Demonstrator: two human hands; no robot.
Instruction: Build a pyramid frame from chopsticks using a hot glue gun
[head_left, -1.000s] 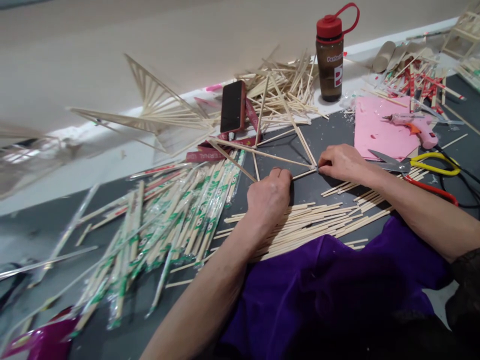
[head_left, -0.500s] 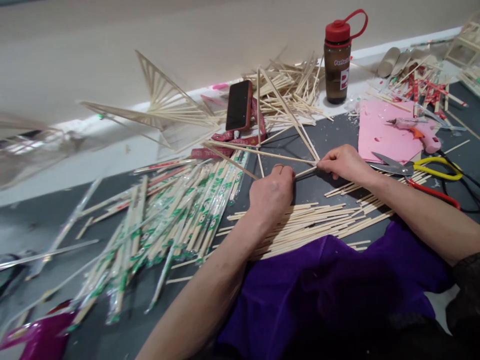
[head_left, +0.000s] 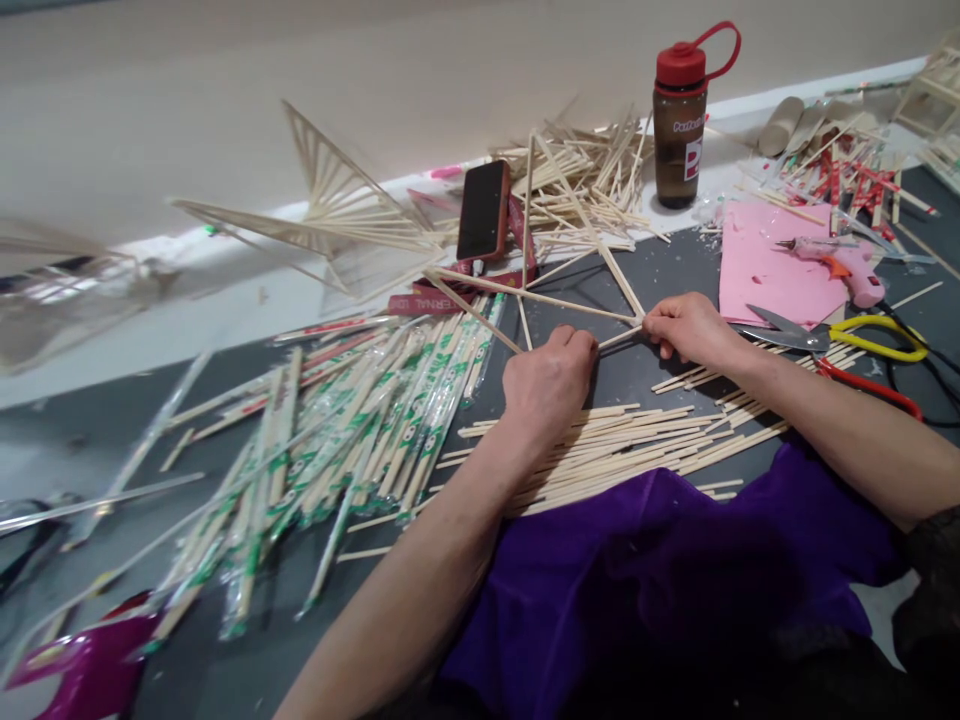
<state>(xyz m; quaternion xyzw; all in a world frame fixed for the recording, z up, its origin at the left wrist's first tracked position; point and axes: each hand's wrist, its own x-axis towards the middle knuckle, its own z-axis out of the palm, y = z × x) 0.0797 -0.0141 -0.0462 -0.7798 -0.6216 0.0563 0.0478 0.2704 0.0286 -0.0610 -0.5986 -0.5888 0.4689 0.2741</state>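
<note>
Between my hands stands an angular frame of thin wooden sticks (head_left: 551,299), joined at the corners. My right hand (head_left: 686,328) pinches its right-hand corner, where several sticks meet. Closed around the near stick of the same frame is my left hand (head_left: 551,370); its fingertips are partly hidden behind the knuckles. Loose wooden sticks (head_left: 622,440) lie side by side just below my hands. To the left spreads a heap of chopsticks in clear and green wrappers (head_left: 360,430).
Scissors (head_left: 795,335) and a pink glue gun (head_left: 847,265) on pink sheets lie at right. A phone (head_left: 482,210), a red-capped bottle (head_left: 680,130) and a stick pile (head_left: 585,180) stand behind. A fan-shaped stick structure (head_left: 330,220) is at back left.
The frame's left corner has risen slightly and shifted right, with both hands still on it. The whole view has moved a little.
</note>
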